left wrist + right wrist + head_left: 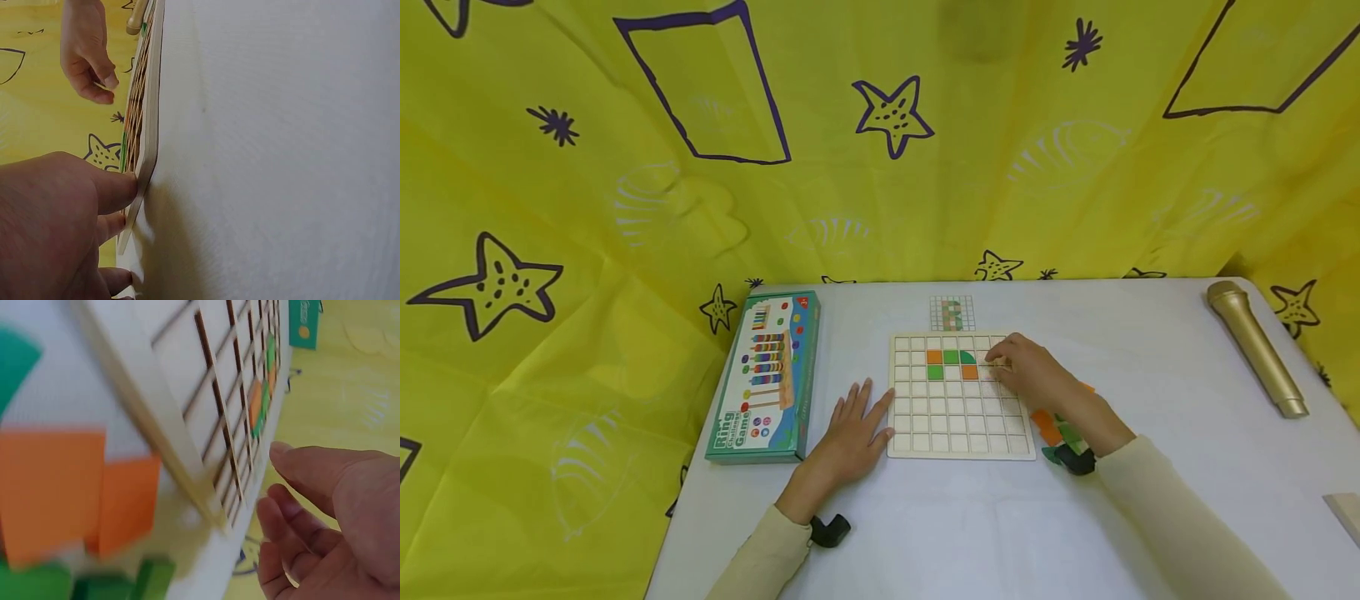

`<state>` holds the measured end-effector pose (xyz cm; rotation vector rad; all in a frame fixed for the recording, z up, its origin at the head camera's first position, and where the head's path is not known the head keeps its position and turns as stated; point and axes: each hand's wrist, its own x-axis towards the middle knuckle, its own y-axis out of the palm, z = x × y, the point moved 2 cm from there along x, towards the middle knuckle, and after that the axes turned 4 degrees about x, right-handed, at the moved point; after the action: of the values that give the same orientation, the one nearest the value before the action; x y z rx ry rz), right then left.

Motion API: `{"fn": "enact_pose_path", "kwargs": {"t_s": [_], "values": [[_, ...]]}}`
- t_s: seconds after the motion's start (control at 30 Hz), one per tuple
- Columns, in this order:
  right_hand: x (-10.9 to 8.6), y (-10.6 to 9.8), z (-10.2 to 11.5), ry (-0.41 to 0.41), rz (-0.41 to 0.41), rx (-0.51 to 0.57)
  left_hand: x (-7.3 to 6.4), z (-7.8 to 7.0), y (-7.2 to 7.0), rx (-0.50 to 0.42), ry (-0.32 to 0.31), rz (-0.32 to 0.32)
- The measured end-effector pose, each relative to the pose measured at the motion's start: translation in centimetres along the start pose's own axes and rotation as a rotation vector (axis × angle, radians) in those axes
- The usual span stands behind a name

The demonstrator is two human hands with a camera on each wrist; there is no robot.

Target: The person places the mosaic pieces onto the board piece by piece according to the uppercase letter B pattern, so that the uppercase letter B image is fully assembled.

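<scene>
A pale wooden grid board (958, 408) lies on the table with coloured tiles in its upper cells. In the top row are an orange square (933, 357), a green square (951, 357) and a dark green quarter-round tile (967, 357). Below them sit another green square (935, 372) and another orange square (970, 372). My right hand (1037, 371) hovers over the board's upper right, fingers loosely bent; between thumb and fingertips (280, 449) I see a gap and no tile. My left hand (850, 437) lies spread at the board's left edge, its thumb (119, 190) touching the rim.
Loose orange tiles (53, 494) and green tiles (153, 578) lie right of the board, partly under my right forearm. A small pattern card (952, 313) lies behind the board. A ring game box (765, 375) is at left, a gold microphone (1257, 350) at right.
</scene>
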<state>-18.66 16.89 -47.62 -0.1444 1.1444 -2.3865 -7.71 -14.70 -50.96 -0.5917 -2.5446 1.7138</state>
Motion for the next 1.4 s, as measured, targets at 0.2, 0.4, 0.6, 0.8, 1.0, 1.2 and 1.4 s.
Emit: {"fn": "enact_pose_path", "kwargs": {"t_s": [0.2,0.4,0.6,0.8,1.0,1.2,1.4], "values": [[-2.0,-3.6,-2.1,0.126,0.042,0.008,-0.2,-0.1,-0.2,-0.01,0.002,-0.01],[-4.0,-6.2,-4.8,0.216,0.084,-0.012,-0.2,-0.1,-0.1,-0.017,0.001,-0.01],[-5.9,-7.6,-7.1,0.287,0.158,-0.038,-0.1,0.0,-0.1,-0.015,-0.003,-0.001],[-6.8,-7.7,-8.2,0.327,0.176,-0.021,-0.2,0.0,-0.1,-0.02,-0.002,-0.001],[-6.8,-6.8,-8.7,0.305,0.129,-0.028,-0.2,0.0,0.0,-0.022,0.003,0.0],[-6.6,-6.2,-9.0,0.241,0.041,0.007,-0.2,-0.1,-0.1,-0.021,0.002,0.002],[-6.4,-5.6,-9.6,0.212,0.0,0.059,-0.1,0.0,0.0,-0.016,0.006,-0.001]]}}
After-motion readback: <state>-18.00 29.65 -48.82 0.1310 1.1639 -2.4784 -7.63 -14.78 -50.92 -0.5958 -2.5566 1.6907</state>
